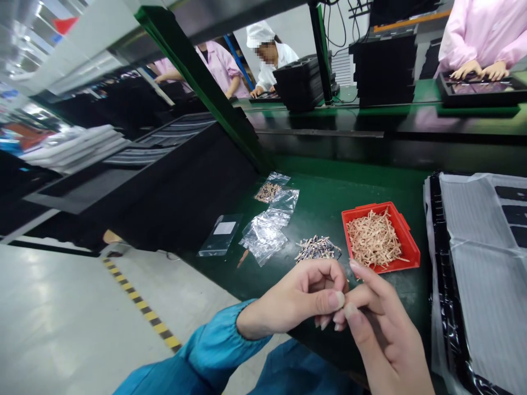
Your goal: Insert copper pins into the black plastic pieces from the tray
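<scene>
My left hand (304, 293) and my right hand (382, 323) meet at the fingertips over the front edge of the green table (321, 181). Both are pinched; whatever lies between their fingers is too small and hidden to make out. Just beyond them is a red bin (411, 255) full of thin tan strips (373, 238). Left of the bin, a loose pile of small dark and pale pieces (317, 248) rests on the table. Clear plastic bags (265, 233) lie further left, and one small bag (268, 191) behind them contains tan pieces.
A flat bag with a white label (220, 236) lies at the table's left edge. Black trays with white foam sheets (477, 263) stand at the right. A green post (201, 77) slants up at the left. Co-workers sit behind stacked black trays (385, 68) across the bench.
</scene>
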The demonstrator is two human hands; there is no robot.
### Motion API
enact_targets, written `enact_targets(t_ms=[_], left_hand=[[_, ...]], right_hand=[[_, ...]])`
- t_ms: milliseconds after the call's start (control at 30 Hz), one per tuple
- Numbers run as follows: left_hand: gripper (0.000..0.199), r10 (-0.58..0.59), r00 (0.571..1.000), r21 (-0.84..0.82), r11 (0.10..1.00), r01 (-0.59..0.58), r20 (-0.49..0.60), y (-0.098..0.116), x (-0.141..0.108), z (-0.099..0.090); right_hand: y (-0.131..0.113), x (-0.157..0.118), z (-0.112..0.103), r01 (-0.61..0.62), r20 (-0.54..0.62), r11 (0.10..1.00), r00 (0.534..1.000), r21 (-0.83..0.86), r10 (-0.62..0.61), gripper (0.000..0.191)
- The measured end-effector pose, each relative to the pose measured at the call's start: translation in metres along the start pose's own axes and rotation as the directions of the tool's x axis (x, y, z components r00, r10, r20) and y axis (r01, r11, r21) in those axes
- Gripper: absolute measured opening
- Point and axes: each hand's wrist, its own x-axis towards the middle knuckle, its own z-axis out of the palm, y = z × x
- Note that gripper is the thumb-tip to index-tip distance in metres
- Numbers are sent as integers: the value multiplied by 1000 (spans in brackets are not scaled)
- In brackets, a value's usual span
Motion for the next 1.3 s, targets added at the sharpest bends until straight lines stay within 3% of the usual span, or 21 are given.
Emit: enact_targets(t_ms=[567,800,1033,1100,1167,1300], left_hand=[[43,-19,999,-7,1000,19,34,5,1,4],[45,-25,999,22,999,24,38,6,1,5],[46,-5,1000,138,990,5,-3,10,1,6],[45,52,998,217,975,-42,-40,13,0,7],[37,183,976,334,933,-133,-122,16,-2,10],[5,445,860,558,792,-247,-251,13,-12,24]], right_hand=[[-6,-3,0,-69,-34,994,997,85,72,38],[-4,-2,0,-14,-16,995,1000,100,16,34],[1,-3,-2,70,2,997,998,-21,-70,36],[4,-2,-2,95,5,993,995,-66,-95,39],[7,-1,-3,150,-8,983,988,-108,-152,45],[19,4,-1,277,-62,938,953,-207,-295,56]])
